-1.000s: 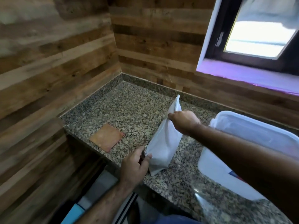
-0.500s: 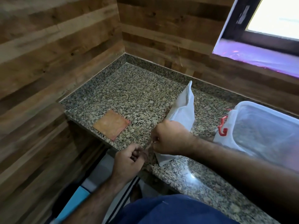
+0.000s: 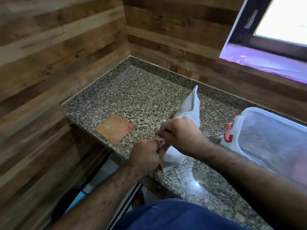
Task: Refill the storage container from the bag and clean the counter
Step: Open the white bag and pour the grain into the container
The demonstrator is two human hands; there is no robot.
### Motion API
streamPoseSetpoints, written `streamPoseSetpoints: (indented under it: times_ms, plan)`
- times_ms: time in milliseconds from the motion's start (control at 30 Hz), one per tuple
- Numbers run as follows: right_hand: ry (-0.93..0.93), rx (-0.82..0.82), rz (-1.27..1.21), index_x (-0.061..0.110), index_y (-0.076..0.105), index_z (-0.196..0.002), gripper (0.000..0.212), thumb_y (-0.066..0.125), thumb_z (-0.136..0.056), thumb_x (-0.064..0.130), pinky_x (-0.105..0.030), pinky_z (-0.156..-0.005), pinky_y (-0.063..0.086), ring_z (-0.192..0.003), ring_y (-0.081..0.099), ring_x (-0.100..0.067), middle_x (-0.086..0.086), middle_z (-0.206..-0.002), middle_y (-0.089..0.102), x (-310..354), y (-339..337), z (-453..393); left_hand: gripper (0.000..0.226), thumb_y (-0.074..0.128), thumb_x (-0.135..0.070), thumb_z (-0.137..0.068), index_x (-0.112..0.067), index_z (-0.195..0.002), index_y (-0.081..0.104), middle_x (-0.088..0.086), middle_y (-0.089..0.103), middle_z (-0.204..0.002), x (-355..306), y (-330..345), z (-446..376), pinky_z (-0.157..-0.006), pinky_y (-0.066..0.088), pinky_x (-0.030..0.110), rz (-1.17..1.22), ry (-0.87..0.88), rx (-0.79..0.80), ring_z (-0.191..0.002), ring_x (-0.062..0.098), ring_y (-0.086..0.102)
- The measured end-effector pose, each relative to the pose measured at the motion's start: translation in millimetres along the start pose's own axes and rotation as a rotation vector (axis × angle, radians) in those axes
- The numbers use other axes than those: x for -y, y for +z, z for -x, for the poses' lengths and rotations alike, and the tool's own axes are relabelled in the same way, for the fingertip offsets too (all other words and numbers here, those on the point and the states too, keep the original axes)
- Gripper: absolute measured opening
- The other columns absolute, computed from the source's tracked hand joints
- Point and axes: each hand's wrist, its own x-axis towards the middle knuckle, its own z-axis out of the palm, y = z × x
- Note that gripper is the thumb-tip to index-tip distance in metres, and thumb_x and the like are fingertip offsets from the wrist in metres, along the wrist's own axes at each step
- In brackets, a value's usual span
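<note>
The principal risk at this stage is a spill. The left hand (image 3: pixel 146 155) and the right hand (image 3: pixel 181 136) meet at the near corner of the bag (image 3: pixel 186 120), apparently working to open it. The left hand's fingers are curled and pinch a small item at the bag's edge; what that item is cannot be told from this view. The right hand is curled round the bag's near upper corner and holds it. A sharp pull or an uneven tear would probably split the bag further than intended and scatter its contents across the counter (image 3: pixel 132 97). The bag stands very near the counter's front edge, so a jerk toward the body could tip it off the edge to the floor. The orange tile (image 3: pixel 114 128), lying flat at the left, is well apart from the bag and is unlikely to interfere.

The bag is white and opaque, with a seam running down its far side. It stands upright with a slight lean, its far top corner pointing up. Its contents are not visible. It sits between the tile and the storage container (image 3: pixel 272 138).

The storage container is translucent plastic with a red clip (image 3: pixel 228 134) at its near corner. It rests on the counter at the right, near the bag but not touching it.
</note>
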Motion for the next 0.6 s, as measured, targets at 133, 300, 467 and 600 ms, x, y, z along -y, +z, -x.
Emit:
streamPoseSetpoints:
  times_ms: [133,300,467,600]
  plan:
    - [-0.001,-0.014,0.149,0.015,0.063,-0.078,0.043,0.058,-0.108,0.045,-0.035,-0.060,0.045,-0.065,0.060,-0.025,0.001,-0.066,0.059,-13,2,-5,0.075,0.024,-0.068,-0.110,-0.016,-0.070,0.060,0.001,0.054,-0.055,9,2,0,-0.051,0.030,0.025,-0.103,0.095,-0.016,-0.048,0.017,0.039]
    - [0.158,-0.063,0.227,0.022,0.057,-0.076,0.041,0.053,-0.110,0.046,-0.023,-0.047,0.037,-0.053,0.050,-0.006,0.008,-0.063,0.054,-34,-26,-23,0.067,0.024,-0.064,-0.111,-0.024,-0.063,0.049,-0.010,0.035,-0.055,6,-8,-4,-0.050,0.026,0.023,-0.145,0.165,0.007,-0.045,0.015,0.036]
    - [0.305,-0.114,0.227,0.029,0.066,-0.079,0.035,0.055,-0.112,0.034,-0.021,-0.047,0.030,-0.052,0.045,0.001,0.015,-0.070,0.055,-79,-60,-66,0.066,0.027,-0.067,-0.110,-0.024,-0.062,0.043,-0.008,0.042,-0.052,11,-15,-15,-0.048,0.028,0.027,-0.148,0.231,0.186,-0.044,0.015,0.042]
    - [0.475,-0.228,0.271,0.015,0.077,-0.099,0.032,0.059,-0.108,0.039,-0.026,-0.057,0.038,-0.058,0.053,-0.018,-0.006,-0.086,0.070,-132,-81,-113,0.065,0.037,-0.061,-0.107,-0.018,-0.060,0.046,-0.003,0.048,-0.050,13,-19,-23,-0.046,0.035,0.030,-0.141,0.306,0.298,-0.044,0.018,0.045]
